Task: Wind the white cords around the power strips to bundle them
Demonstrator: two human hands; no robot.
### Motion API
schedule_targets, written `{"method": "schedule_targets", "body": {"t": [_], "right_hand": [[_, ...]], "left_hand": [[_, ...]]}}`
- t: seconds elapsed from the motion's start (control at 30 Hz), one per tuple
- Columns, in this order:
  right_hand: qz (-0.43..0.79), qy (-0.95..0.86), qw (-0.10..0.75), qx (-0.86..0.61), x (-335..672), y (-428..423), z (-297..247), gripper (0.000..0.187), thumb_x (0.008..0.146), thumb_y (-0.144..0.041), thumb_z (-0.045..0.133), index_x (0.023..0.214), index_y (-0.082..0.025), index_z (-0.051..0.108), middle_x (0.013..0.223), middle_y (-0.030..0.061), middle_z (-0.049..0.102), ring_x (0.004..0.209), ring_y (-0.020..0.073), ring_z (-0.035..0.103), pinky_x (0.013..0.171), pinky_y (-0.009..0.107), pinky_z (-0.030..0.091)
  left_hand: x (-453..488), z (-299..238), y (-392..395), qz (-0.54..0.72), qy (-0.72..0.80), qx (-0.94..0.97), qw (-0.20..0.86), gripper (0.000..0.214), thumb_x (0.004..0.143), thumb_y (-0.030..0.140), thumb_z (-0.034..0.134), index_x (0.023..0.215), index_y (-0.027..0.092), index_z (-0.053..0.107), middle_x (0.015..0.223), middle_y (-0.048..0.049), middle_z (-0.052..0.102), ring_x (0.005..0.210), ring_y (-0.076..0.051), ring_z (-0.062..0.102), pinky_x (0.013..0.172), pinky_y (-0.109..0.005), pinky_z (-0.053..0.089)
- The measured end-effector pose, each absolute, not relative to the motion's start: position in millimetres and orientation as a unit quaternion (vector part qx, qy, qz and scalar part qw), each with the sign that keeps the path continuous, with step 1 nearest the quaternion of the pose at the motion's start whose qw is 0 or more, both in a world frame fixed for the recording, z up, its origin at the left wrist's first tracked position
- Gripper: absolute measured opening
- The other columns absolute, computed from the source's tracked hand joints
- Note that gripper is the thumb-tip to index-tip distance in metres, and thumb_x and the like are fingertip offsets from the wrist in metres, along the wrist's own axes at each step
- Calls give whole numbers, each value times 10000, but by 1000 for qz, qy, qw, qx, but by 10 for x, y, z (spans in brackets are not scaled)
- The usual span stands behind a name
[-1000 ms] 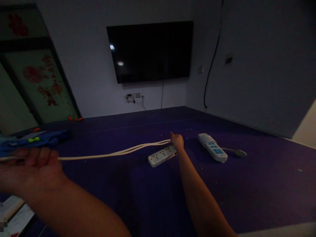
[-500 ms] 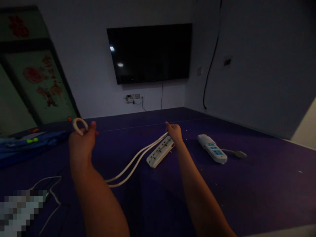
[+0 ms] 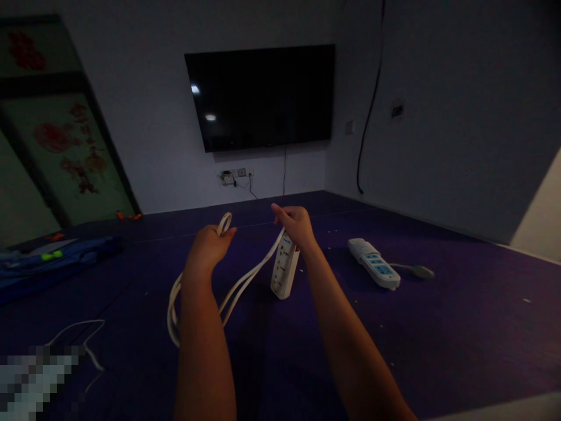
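My left hand (image 3: 205,252) is closed on a white power cord (image 3: 225,223), a small loop of which sticks up above the fingers. More of the cord hangs behind my left forearm and runs across to my right hand (image 3: 295,225). That hand is closed at the top end of a white power strip (image 3: 284,266), where the cord meets it. The strip hangs steeply, its sockets facing me, its lower end at or near the purple surface. How my right fingers divide between cord and strip is hidden.
A second power strip (image 3: 376,266) with blue sockets, its cord wrapped round one end, lies to the right beside its plug (image 3: 423,272). Blue cloth (image 3: 79,257) and a thin white cable (image 3: 94,351) lie left on the purple surface (image 3: 438,339). A television (image 3: 263,99) hangs on the far wall.
My left hand has moved right, towards my right hand, and the cord between them has slackened. My right hand has risen, tilting the power strip steeper.
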State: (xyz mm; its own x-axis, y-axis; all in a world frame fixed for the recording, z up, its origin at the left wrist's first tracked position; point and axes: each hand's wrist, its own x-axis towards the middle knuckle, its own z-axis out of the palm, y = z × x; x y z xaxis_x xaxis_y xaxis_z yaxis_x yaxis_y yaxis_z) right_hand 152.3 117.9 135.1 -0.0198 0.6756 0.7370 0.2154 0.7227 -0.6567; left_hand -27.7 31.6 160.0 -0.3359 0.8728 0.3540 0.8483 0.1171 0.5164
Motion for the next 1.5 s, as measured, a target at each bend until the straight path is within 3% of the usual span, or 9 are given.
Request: {"method": "schedule_targets", "body": {"t": [0.33,0.5,0.73,0.97,1.23,1.37,1.5], "right_hand": [[202,-756,554,-284,1353,920,1451,546,691,-662,560,698,-133,695,408,-62,343,412,57,283,440,222,173],[181,-771,537,-291,1363,922,1453,485,644,-626,630,669,-146,695,454,-23,474,448,71,392,449,208,242],[189,-747,555,-312,1457,1013,1429,474,640,-611,628,537,-150,583,431,-34,452,424,62,380,428,208,234],[216,-726,586,-287,1486,1079,1400,456,622,-577,659,499,-163,511,418,-64,364,416,47,302,425,215,194],[253,-683,621,-290,1582,1122,1397,483,612,-602,645,468,-176,467,400,-63,319,398,48,267,406,220,151],[252,-682,620,-295,1620,1125,1401,493,610,-623,633,473,-168,498,402,-62,320,396,44,250,403,219,147],[244,-699,592,-318,1688,1172,1367,455,591,-596,666,597,-141,635,398,-73,321,384,40,226,404,221,124]], "left_hand": [[27,1487,520,281,708,646,45,292,815,368,515,887,137,679,816,-135,686,766,-209,634,631,-267,401],[208,1445,562,299,662,685,59,328,824,308,488,1058,135,640,987,-168,676,889,-240,634,689,-281,420],[247,1420,637,315,588,741,82,229,766,204,513,911,134,676,908,-147,688,836,-225,628,691,-284,421],[28,1415,578,360,491,747,267,301,722,305,590,976,151,640,876,-63,677,769,-157,590,695,-257,432],[-309,1427,462,340,542,725,255,272,725,413,575,662,153,626,567,2,566,601,-124,520,656,-262,394],[-285,1428,483,357,539,721,251,264,713,407,591,657,151,620,506,34,477,511,-96,418,547,-242,339],[-306,1431,523,372,555,709,227,312,648,450,637,664,138,650,549,27,506,531,-94,413,537,-238,321]]}}
